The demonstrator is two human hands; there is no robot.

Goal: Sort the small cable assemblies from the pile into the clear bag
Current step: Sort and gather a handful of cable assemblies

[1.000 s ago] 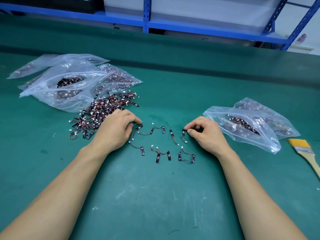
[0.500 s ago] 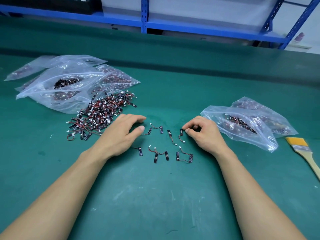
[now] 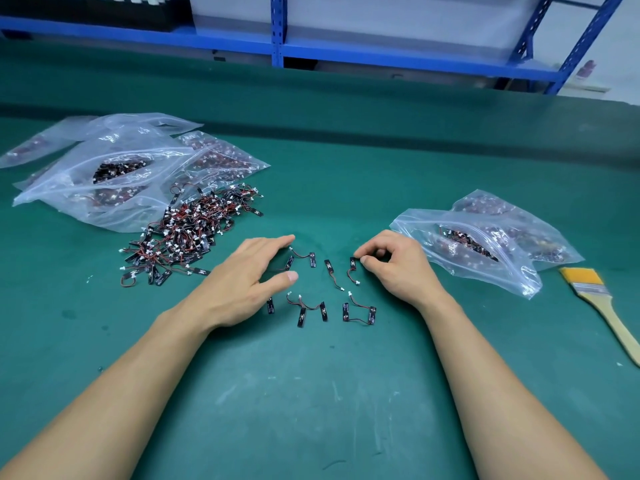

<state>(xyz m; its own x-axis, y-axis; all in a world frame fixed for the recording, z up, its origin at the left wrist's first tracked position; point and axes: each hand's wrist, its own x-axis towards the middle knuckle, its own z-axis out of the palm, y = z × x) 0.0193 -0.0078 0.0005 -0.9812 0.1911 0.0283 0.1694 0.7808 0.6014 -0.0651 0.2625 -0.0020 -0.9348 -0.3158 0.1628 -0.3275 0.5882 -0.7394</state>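
Note:
A pile of small cable assemblies, black tabs with red-black wires and white plugs, lies on the green mat left of centre. Several single assemblies are spread in rows between my hands. My left hand hovers flat over the left end of the rows, fingers straight, thumb apart, holding nothing. My right hand has curled fingers; its thumb and forefinger pinch the black tab of one assembly at the right end of the upper row. A clear bag, open and partly filled, lies just right of that hand.
More clear bags with assemblies are heaped behind the pile at the left. A paintbrush with yellow bristles lies at the right edge. Blue shelving stands behind the green mat.
My left hand has uncurled and slid right from the pile's edge, its fingers now straight over the spread assemblies. My right hand has stayed pinching at the same assembly.

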